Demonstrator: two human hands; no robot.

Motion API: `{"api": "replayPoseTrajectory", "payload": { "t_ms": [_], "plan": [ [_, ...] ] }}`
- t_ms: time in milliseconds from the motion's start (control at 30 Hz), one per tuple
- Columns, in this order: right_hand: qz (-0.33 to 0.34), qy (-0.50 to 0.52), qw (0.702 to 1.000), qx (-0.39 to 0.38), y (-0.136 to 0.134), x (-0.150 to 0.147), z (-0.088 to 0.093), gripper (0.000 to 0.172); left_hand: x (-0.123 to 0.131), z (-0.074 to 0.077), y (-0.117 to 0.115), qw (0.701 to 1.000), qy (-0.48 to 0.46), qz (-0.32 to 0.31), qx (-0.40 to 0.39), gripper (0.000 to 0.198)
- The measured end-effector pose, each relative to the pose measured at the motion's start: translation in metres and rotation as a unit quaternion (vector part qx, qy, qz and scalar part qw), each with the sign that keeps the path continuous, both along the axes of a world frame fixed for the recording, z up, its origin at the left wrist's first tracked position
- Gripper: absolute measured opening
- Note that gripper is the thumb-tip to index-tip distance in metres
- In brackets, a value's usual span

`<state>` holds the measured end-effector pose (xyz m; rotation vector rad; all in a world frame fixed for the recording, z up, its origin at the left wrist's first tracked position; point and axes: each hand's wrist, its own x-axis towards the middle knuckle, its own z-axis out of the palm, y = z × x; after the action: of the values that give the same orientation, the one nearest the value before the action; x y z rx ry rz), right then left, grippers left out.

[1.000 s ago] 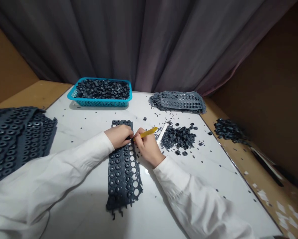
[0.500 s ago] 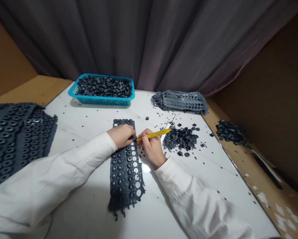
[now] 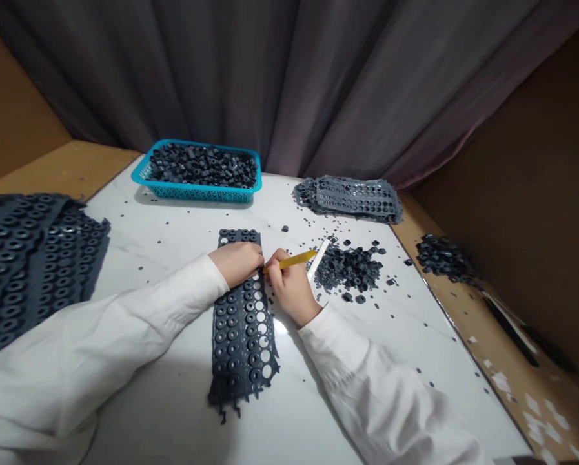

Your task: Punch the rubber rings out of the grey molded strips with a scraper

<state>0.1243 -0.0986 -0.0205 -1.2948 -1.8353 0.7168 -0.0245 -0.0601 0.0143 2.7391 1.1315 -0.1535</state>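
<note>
Grey moulded strip (image 3: 231, 336) lies beneath the left hand (image 3: 237, 263).

From here, the person's left hand (image 3: 237, 262) presses on a dark grey moulded rubber strip (image 3: 243, 342), whose rows of rings end in some empty holes. The right hand (image 3: 292, 289) pinches a yellow pick (image 3: 290, 261), its tip at the strip's edge beside the left hand. Just right lies a heap of loose dark pieces (image 3: 348, 269) on the white marble worktop (image 3: 148, 258), below a teal plastic basket (image 3: 197, 194).
</note>
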Motion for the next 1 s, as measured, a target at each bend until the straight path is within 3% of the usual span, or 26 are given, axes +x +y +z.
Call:
{"api": "replayPoseTrajectory", "payload": {
  "t_ms": [333, 467, 567, 700, 767, 833, 900, 1000],
  "plan": [
    [-0.004, 0.012, 1.0, -0.016, 0.001, 0.001, -0.001, 0.021, -0.006, -0.008, 0.006, 0.997, -0.07, -0.037, -0.005, 0.017],
    [-0.004, 0.017, 1.0, -0.023, 0.001, 0.002, -0.003, 0.02, -0.012, -0.014, 0.013, 0.988, -0.142, -0.056, -0.024, 0.014],
    [0.002, 0.018, 0.999, -0.027, 0.002, 0.002, -0.004, 0.02, -0.019, -0.009, 0.019, 0.974, -0.221, -0.021, -0.044, 0.012],
    [0.002, 0.019, 0.999, -0.029, 0.002, 0.001, -0.004, 0.02, -0.031, 0.012, 0.025, 0.947, -0.308, 0.065, -0.066, 0.018],
    [0.003, 0.019, 0.999, -0.027, 0.001, 0.001, -0.003, 0.021, -0.036, 0.02, 0.027, 0.917, -0.362, 0.115, -0.122, 0.023],
    [0.004, 0.02, 0.999, -0.026, 0.0, 0.001, -0.002, 0.021, -0.038, 0.022, 0.028, 0.867, -0.415, 0.159, -0.225, 0.029],
    [0.003, 0.021, 1.0, -0.022, -0.001, 0.0, -0.002, 0.021, -0.036, 0.018, 0.026, 0.79, -0.462, 0.187, -0.357, 0.035],
    [0.001, 0.023, 1.0, -0.017, -0.002, 0.0, -0.002, 0.02, -0.029, 0.011, 0.02, 0.651, -0.522, 0.205, -0.511, 0.037]
  ]
}}
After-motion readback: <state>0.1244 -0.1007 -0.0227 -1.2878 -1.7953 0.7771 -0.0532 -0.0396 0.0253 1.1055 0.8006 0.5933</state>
